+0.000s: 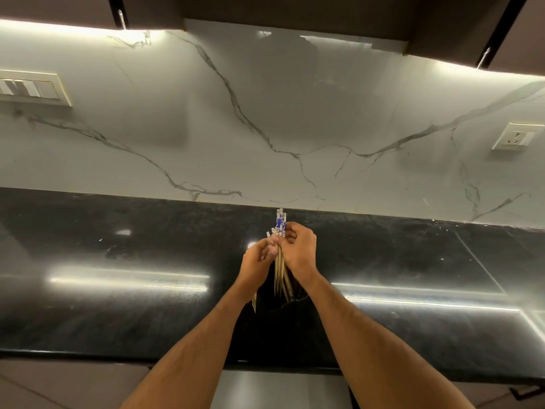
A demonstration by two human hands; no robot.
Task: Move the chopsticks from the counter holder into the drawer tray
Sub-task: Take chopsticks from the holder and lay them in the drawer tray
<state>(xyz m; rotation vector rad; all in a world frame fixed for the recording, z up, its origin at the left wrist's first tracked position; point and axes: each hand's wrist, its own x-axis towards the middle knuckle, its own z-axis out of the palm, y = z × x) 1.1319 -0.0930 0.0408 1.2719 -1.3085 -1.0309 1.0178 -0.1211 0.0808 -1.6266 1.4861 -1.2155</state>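
- Both hands close around a bundle of chopsticks (279, 261) above a black counter (118, 261), the left hand (258, 258) pinching the sticks from one side and the right hand (299, 249) wrapped round them from the other.
- The blue-and-white patterned tops stand upright above the fingers; the pale tips reach down into a dark holder (283, 314) between the forearms.
- A veined marble wall (265, 113) rises behind.
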